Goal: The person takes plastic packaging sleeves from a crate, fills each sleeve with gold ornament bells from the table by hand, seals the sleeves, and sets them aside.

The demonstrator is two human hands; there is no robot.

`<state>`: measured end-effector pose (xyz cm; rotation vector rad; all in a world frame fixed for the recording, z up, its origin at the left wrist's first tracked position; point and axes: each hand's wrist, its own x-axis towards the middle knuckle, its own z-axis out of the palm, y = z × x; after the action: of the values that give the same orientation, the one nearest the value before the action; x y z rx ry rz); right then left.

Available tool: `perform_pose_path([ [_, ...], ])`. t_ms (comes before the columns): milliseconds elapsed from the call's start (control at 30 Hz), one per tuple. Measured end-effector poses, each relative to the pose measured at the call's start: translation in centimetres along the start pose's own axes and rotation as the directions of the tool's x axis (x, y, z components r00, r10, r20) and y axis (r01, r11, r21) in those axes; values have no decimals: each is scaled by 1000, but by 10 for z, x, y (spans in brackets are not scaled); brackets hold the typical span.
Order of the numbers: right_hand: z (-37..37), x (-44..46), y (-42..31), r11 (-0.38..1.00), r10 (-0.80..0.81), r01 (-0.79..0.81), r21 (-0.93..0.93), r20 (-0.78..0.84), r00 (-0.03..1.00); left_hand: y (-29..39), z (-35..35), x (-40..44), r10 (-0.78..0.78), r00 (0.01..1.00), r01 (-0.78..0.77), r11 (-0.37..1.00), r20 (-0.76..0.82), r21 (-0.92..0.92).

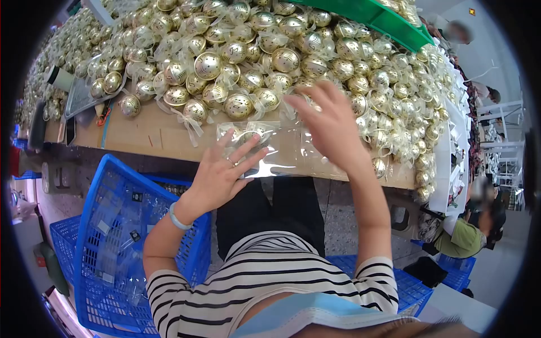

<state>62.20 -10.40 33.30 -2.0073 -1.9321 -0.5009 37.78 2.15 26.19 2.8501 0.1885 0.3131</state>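
Observation:
My left hand [222,172], a ring on one finger, lies with spread fingers on a clear plastic bag [282,155] at the table's near edge. Gold balls [256,135] with pale ribbon show through the bag's left part, close to my fingertips. To the right, my right hand [332,127] is raised over the edge of a heap of gold bell-like balls [284,60], which carry dark printed markings and sheer ribbons. Its thumb and fingers are apart, slightly blurred, and I see nothing held between them.
Gold balls cover most of the cardboard-topped table [169,138]. A green tray [372,22] lies across the back. At the left is a clear plastic tray [84,96]. A blue crate [90,225] with clear packages stands beside my left arm. Another person [462,236] is at far right.

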Motion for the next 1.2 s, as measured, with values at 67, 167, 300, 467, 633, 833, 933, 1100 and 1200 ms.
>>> perform_pose_path([
  [67,43,39,18,954,-253,220,203,155,955,1,2,-4,10,1000,-10,1000,-8,-4],
  [167,68,67,23,908,-420,375,189,371,828,-1,4,-5,11,1000,-12,1000,-13,-18],
  [300,63,50,32,954,-280,226,198,309,909,1,5,-6,3,1000,-3,1000,-15,-30],
  [467,14,1,50,667,303,-221,712,12,953,1,0,-3,4,1000,-4,1000,-2,-24],
  [633,-19,-101,4,629,657,-606,487,84,749,-4,1,-3,21,1000,-21,999,-4,-41],
  [833,22,-147,-48,803,515,-507,313,65,855,-13,-6,-1,59,998,-56,996,34,-71],
  [933,25,-131,-34,554,470,-602,575,381,796,-12,-8,-1,52,998,-49,995,39,-82],
  [1100,67,-104,2,242,14,-488,839,500,866,-10,-10,1,43,998,-39,997,55,-72],
  [1200,74,-81,-9,99,-137,-602,793,610,781,-7,-12,1,27,995,-20,997,94,-77],
])
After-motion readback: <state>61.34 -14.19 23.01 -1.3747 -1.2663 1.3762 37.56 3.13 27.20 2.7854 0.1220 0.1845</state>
